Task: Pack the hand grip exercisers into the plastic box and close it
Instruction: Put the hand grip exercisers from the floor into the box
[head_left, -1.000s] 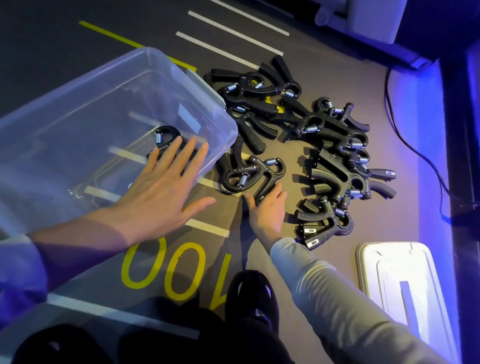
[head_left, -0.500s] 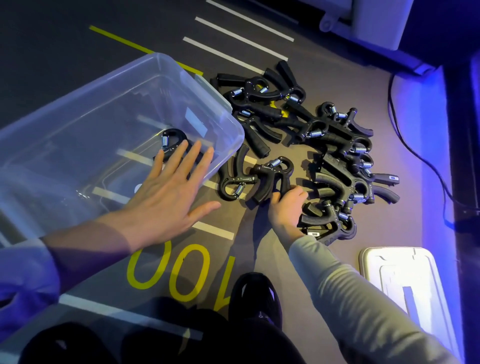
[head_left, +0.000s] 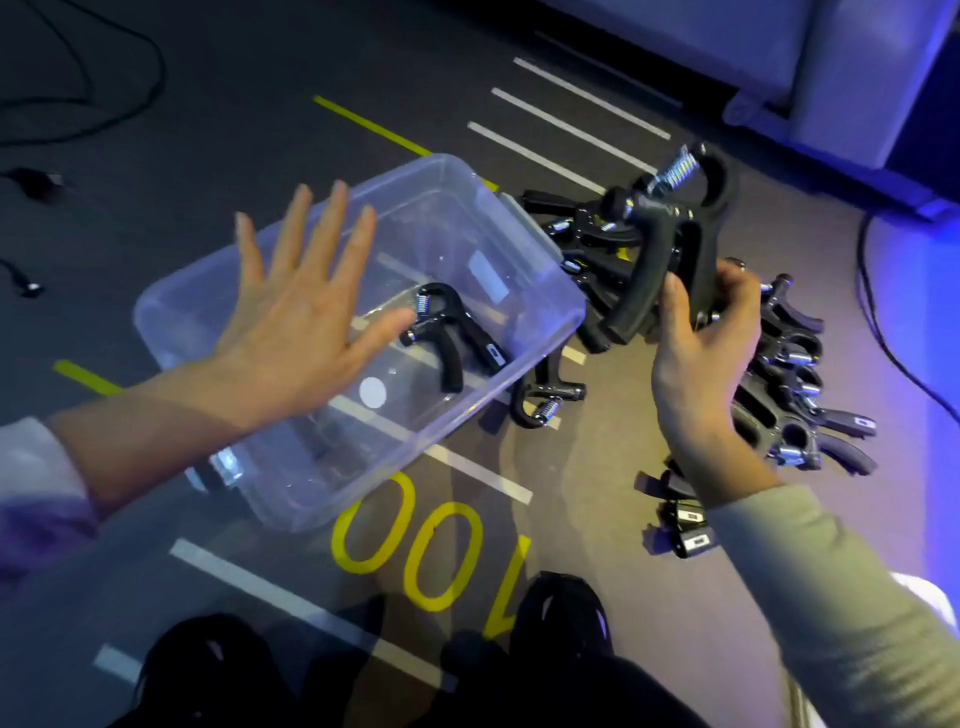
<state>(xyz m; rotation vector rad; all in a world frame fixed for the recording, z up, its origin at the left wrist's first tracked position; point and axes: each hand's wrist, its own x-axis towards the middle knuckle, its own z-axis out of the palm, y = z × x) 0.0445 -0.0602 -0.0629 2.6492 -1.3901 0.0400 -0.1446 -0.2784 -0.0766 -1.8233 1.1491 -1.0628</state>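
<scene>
Here we are lifting one exerciser (head_left: 670, 228), right hand (head_left: 696, 343) fingers clamped on its handles, toward the plastic box (head_left: 519, 332); left hand (head_left: 296, 322), fingers spread, is hovering above it, ideally clearing aside.

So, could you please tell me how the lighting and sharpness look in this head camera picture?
In the head view the light is dim, with a blue-violet cast strongest at the right edge; the left hand is softly blurred over the plastic box, whose clear wall carries pale glare; the exerciser in the right hand looks sharper; the floor lines bow slightly from the wide lens.
</scene>
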